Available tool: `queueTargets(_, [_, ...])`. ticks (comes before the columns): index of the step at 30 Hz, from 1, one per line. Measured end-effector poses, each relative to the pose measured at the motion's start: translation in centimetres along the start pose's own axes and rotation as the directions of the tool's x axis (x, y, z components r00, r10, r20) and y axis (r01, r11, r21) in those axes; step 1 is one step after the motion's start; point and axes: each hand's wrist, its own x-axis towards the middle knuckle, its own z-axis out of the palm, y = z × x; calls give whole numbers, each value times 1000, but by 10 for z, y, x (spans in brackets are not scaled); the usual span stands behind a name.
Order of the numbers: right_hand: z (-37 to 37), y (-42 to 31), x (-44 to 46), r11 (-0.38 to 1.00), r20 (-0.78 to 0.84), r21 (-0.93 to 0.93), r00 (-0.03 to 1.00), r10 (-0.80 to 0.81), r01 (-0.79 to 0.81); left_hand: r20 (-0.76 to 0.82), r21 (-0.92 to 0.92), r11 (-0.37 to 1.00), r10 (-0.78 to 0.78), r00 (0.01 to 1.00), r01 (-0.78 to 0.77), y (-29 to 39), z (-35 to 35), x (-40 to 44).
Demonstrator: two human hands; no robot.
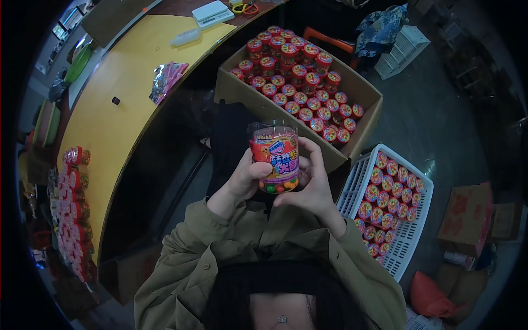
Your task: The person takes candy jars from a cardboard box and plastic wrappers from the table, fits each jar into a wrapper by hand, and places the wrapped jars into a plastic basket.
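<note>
A clear plastic jar (275, 157) with a red and purple printed label and colored candies at its bottom is held up in front of my chest. My left hand (246, 177) grips its left side, thumb across the label. Around the right side curl the fingers of my right hand (313, 184), its thumb near the jar's base. Just beyond the jar stands an open cardboard box (357, 148) holding several red-lidded jars (300, 98). To the right, a white plastic basket (404, 258) holds several more of these jars (387, 192).
On the yellow table (104, 143) at the left lie a small dark cap (115, 100), pink packets (166, 81), a bottle (186, 37) and a row of jars (77, 203). A white scale (212, 14) and scissors (245, 7) sit at the back. Cardboard boxes (466, 219) stand far right.
</note>
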Motion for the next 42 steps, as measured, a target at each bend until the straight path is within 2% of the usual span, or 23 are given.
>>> queueTargets(1, [-4, -2, -1, 1000, -6, -4, 1000, 2, -2, 4, -4, 1000, -4, 1000, 4, 2, 2, -2])
queueTargets(2, [-9, -7, -3, 869, -68, -494, 996, -57, 17, -5, -10, 1000, -26, 1000, 26, 5, 5, -4])
queueTargets(3, [-13, -10, -5, 514, -96, -858, 986, -134, -14, -11, -16, 999, -50, 999, 50, 6, 6, -5])
queueTargets(4, [-16, -13, -3, 483, -30, -868, 959, -283, 116, -23, 9, 998, -57, 998, 57, 3, 7, -5])
queueTargets(6, [-21, -16, 11, 353, 259, -805, 818, -514, 477, 18, -13, 996, -94, 995, 94, -3, 14, -7])
queueTargets(7, [-21, -14, 11, 439, 274, -727, 809, -520, 528, 51, -27, 993, -115, 992, 116, -4, 17, -8])
queueTargets(8, [-22, -11, 9, 436, 268, -733, 811, -520, 522, 47, -73, 988, -132, 990, 135, -4, 20, -10])
queueTargets(10, [-25, -5, 4, 633, 251, -569, 843, -476, 526, 77, -56, 984, -166, 983, 171, -1, 22, -9])
queueTargets(11, [-25, -5, 0, 656, 242, -556, 855, -459, 509, 97, -38, 979, -194, 976, 199, -1, 22, -9])
queueTargets(15, [-26, -17, 3, 590, 225, -617, 836, -501, 520, 133, 44, 978, -209, 969, 205, -10, 16, -8])
queueTargets(17, [-28, -28, 3, 503, 258, -711, 847, -464, 492, 131, 5, 981, -193, 973, 194, -12, 20, -8])
queueTargets(21, [-25, -32, 0, 495, 258, -717, 847, -466, 490, 126, -104, 976, -176, 976, 189, -14, 24, -8])
queueTargets(30, [-30, -23, -17, 486, 222, -711, 819, -530, 508, 136, -79, 963, -245, 960, 257, -20, 25, -12])
queueTargets(32, [-39, -17, -27, 458, 251, -732, 825, -507, 504, 38, -2, 958, -286, 958, 286, -20, 26, -19])
queueTargets(33, [-41, -21, -36, 554, 212, -684, 856, -472, 475, -7, 43, 952, -302, 953, 302, -22, 28, -21])
queueTargets(34, [-41, -24, -46, 646, 165, -625, 884, -438, 437, 28, 87, 964, -255, 967, 251, -25, 36, -18])
queueTargets(35, [-46, -16, -56, 787, 84, -469, 907, -412, 401, -90, 266, 937, -209, 974, 226, -20, 66, -25])
queueTargets(36, [-53, -9, -69, 883, 15, -277, 920, -391, 380, 14, 412, 896, -189, 982, 167, -30, 62, -19])
queueTargets(37, [-58, -9, -85, 978, -101, -32, 973, -210, 208, 120, 534, 842, -160, 980, 72, -37, 54, -8])
queueTargets(38, [-64, -12, -98, 961, -103, -211, 973, -206, 181, 174, 757, 650, -100, 980, -68, -44, 58, 3])
queueTargets(39, [-68, -14, -108, 917, -91, -372, 978, -190, 144, 222, 817, 565, -114, 968, -120, -52, 72, 6])
queueTargets(40, [-67, -10, -120, 872, -227, -480, 947, -229, 96, 261, 865, 470, -119, 958, -177, -60, 83, 8])
queueTargets(42, [-76, -7, -142, 885, -361, -464, 918, -164, -24, 340, 876, 416, -179, 923, -242, -82, 84, 16])
